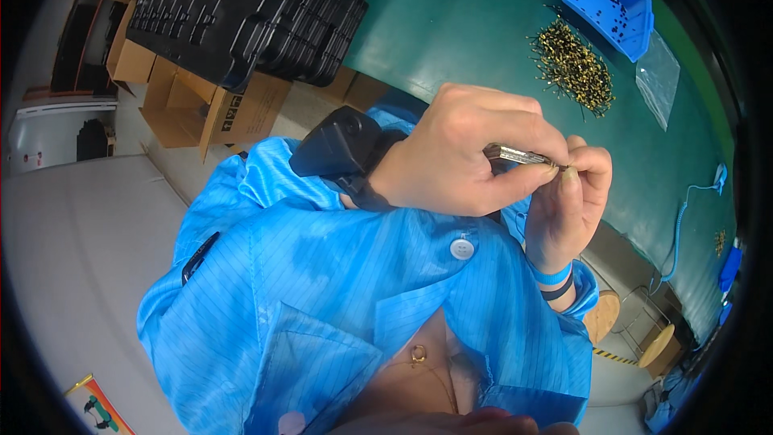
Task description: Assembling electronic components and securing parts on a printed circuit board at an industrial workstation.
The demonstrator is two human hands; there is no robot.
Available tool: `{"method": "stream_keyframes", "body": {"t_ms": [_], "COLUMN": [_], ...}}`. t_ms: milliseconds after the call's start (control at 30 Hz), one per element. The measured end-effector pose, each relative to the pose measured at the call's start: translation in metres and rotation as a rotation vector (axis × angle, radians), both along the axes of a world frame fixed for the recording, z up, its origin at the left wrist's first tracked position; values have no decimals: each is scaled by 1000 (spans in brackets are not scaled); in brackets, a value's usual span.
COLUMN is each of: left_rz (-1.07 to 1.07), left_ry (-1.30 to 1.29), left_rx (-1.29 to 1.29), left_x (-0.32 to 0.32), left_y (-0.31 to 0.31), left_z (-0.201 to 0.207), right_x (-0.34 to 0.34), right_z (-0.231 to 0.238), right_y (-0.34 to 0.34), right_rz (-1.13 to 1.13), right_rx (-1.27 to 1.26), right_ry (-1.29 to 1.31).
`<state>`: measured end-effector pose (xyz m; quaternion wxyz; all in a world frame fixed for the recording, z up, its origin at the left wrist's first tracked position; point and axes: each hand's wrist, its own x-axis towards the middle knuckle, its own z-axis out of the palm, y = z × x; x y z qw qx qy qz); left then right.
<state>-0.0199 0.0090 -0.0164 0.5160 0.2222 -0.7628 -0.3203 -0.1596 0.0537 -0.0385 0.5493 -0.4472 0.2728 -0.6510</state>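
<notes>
My left hand (475,153), with a black device (342,145) strapped at its wrist, is closed on a slim silver metal tool (519,155). Its narrow end points right, toward the fingertips of my right hand (576,201). Those right fingers are pinched together at that end; anything between them is too small to name. A blue band (551,275) circles the right wrist. Both hands meet in front of my chest, near the edge of the green table (451,24). Beyond them lies a heap of small black and gold parts (576,68) with thin leads.
A blue bin (640,36) holding small dark pieces stands at the far right, beside a clear plastic bag (658,80). Stacked black trays (266,12) rise at the left, near cardboard boxes (250,109). A blue cord (683,225) hangs over the table's right side, near wooden stools (602,316).
</notes>
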Motion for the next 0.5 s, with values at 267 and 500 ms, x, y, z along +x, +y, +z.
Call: {"method": "stream_keyframes", "body": {"t_ms": [267, 500], "left_rz": [-10, -54], "left_ry": [15, 21], "left_rx": [89, 157], "left_x": [0, 3], "left_y": [2, 1], "left_z": [3, 6], "right_x": [1, 4], "right_z": [0, 2], "right_y": [0, 1], "right_rz": [-1, 19], "right_rx": [3, 42], "right_ry": [-16, -47]}}
